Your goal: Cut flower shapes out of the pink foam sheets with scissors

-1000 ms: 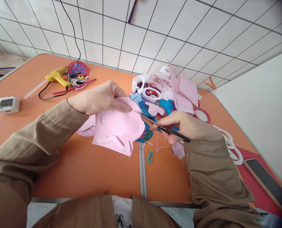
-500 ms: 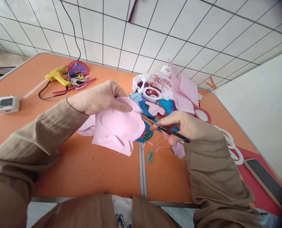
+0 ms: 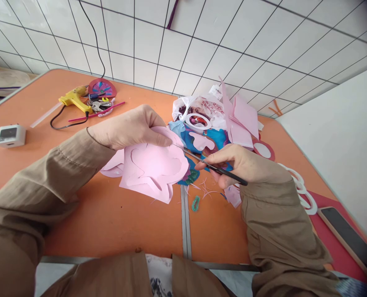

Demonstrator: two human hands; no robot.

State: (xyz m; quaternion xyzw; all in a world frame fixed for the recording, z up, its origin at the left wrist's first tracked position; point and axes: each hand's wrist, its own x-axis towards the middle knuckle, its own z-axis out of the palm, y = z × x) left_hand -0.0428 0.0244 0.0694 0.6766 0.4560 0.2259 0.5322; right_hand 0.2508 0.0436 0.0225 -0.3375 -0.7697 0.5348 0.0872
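Observation:
Pinched between the thumb and fingers of my left hand (image 3: 140,128) is a sheet of pink craft paper (image 3: 154,163), held up above the table. Curved cut lines run through the sheet, and its lower edge has flaps that stand apart. My right hand (image 3: 233,163) grips black-handled scissors (image 3: 216,168). Their blades point left and meet the paper's upper right edge, close to my left thumb. Part of the handles is hidden in my fingers. Beneath my left wrist, another pink paper piece (image 3: 113,165) rests on the table.
A yellow glue gun (image 3: 75,101) and a white charger (image 3: 10,136) are at the left on the orange table (image 3: 109,222). Behind my hands lie a plastic bag (image 3: 212,109), folded pink sheets (image 3: 243,117) and a green clip (image 3: 195,203). A phone (image 3: 346,235) is at the right.
Almost nothing differs. The pink paper's lower edge has shifted very slightly, while both hands and the scissors keep their places.

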